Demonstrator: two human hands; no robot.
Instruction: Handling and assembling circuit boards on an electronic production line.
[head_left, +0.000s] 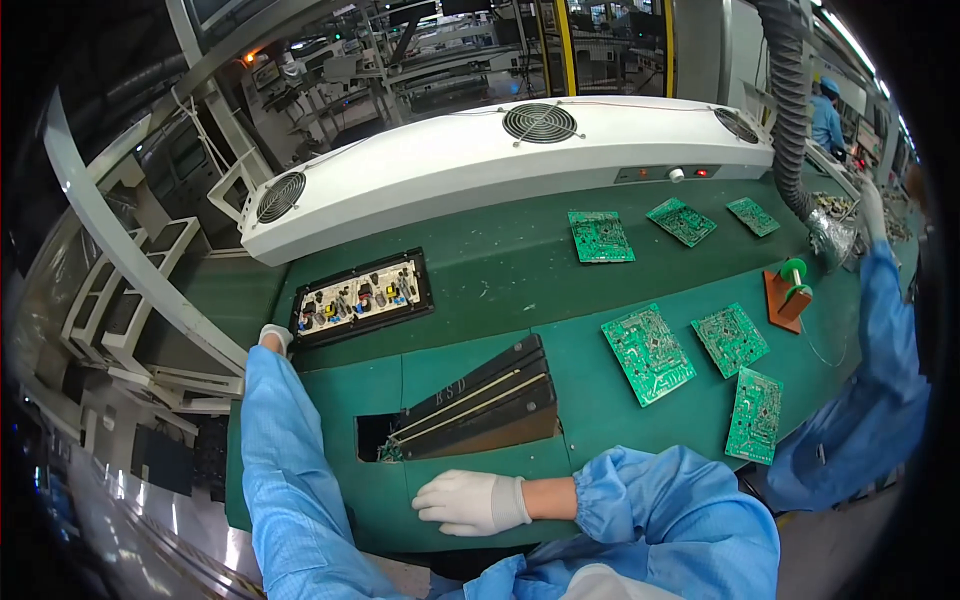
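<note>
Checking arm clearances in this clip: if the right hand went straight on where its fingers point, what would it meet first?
Crossing the green mat, the white-gloved right hand would probably meet the person's own blue left sleeve, unless that sleeve is raised enough to pass under.

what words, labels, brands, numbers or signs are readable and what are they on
Black sloping ramp: three large pale letters, not copied out here.
Control panel on white fan unit: markings too small to read.
Green circuit boards and framed board: any print too small to read.
</note>
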